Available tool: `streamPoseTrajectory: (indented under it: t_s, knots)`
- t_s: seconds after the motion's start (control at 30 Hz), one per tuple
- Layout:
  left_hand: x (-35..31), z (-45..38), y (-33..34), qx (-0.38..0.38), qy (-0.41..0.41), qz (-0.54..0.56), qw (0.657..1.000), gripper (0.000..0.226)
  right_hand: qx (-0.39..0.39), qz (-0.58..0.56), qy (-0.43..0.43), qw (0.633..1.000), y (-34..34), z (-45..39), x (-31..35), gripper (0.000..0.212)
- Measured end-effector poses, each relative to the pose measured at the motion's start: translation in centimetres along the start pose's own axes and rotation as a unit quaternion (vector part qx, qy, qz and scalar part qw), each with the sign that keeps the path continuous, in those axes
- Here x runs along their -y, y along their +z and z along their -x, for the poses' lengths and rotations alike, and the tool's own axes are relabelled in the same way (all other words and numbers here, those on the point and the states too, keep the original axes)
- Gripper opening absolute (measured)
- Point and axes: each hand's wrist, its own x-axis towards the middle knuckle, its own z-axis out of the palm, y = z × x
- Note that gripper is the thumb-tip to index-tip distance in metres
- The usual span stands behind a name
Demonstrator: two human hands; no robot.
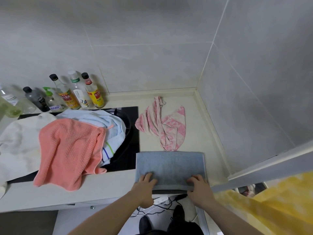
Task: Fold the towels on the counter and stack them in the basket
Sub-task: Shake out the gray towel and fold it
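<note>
Five towels are seen on the counter [94, 189]. One blue-grey towel [170, 167], folded into a flat rectangle, is laid at the counter's front edge, with a dark striped border hanging just over that edge. Its near edge is gripped at two places: the left hand [144, 187] is placed at the left corner with fingers laid on top of the cloth and the thumb hidden beneath, and the right hand [199, 187] is closed on the right corner in the same way.

Just behind this towel, one pink and white towel [162, 124] is left crumpled near the wall corner. To the left, three more are heaped over a black cooktop [132, 136]: one coral waffle-weave towel [71, 150] is draped on top and over the counter's edge, one light blue towel [110, 126] with coloured stripes is partly covered by it, and one white towel [17, 146] is spread at the far left.

Six bottles [79, 92] are lined up against the tiled wall behind the cooktop. A yellow cloth [274, 204] is seen at the lower right.
</note>
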Motion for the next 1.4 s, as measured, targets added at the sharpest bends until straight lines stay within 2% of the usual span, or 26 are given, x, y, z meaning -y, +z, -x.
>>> streamPoseTrajectory:
  t_s: [0.13,0.2,0.27,0.33,0.4,0.53,0.63,0.9,1.0,1.13,1.23,1.4]
  knots:
    - [-0.3,-0.3,-1.0,0.017,-0.006,0.013,1.0,0.081,0.025,-0.033,0.002,0.999,-0.6,-0.6,-0.3,0.044]
    - [-0.7,-0.6,-1.6,-0.011,-0.006,0.031,0.999,0.074,0.024,-0.06,0.005,0.998,-1.0,-0.9,-0.4,0.043]
    - [-1.5,-0.8,-2.2,-0.067,-0.003,0.045,0.997,0.069,-0.013,-0.121,0.027,0.992,-1.7,-1.1,-0.5,0.046]
    - [-2.6,-1.2,-2.8,-0.114,0.007,0.054,0.992,0.071,-0.086,-0.18,0.066,0.978,-2.4,-1.3,-0.9,0.054]
    - [-3.8,-1.6,-3.3,-0.127,0.017,0.065,0.99,0.074,-0.126,-0.208,0.105,0.964,-3.2,-1.9,-1.5,0.06]
    - [-4.7,-3.0,-3.3,-0.063,0.021,0.08,0.995,0.084,-0.074,-0.247,0.152,0.954,-4.4,-3.2,-2.7,0.073]
    - [-4.7,-3.6,-2.8,-0.005,0.013,0.099,0.995,0.091,-0.054,-0.256,0.154,0.953,-5.3,-3.9,-3.0,0.072]
    - [-6.4,-4.7,-2.8,0.052,-0.03,0.017,0.998,0.092,0.005,-0.327,0.199,0.924,-6.2,-7.1,-3.8,0.08]
    - [-6.7,-5.0,-2.6,0.054,-0.04,0.011,0.998,0.092,0.025,-0.353,0.208,0.912,-6.2,-8.0,-3.5,0.073]
    - [-6.8,-5.0,-2.5,0.036,-0.043,0.014,0.998,0.09,0.051,-0.363,0.188,0.911,-7.3,-8.2,-2.9,0.046]
    - [-7.3,-5.2,-2.5,0.014,-0.04,0.023,0.999,0.089,0.009,-0.358,0.151,0.922,-9.2,-7.8,-2.4,0.034]
    - [-9.4,-6.3,-2.6,0.001,0.013,0.023,1.0,0.09,-0.096,-0.331,0.079,0.935,-12.7,-7.1,-2.1,0.013]
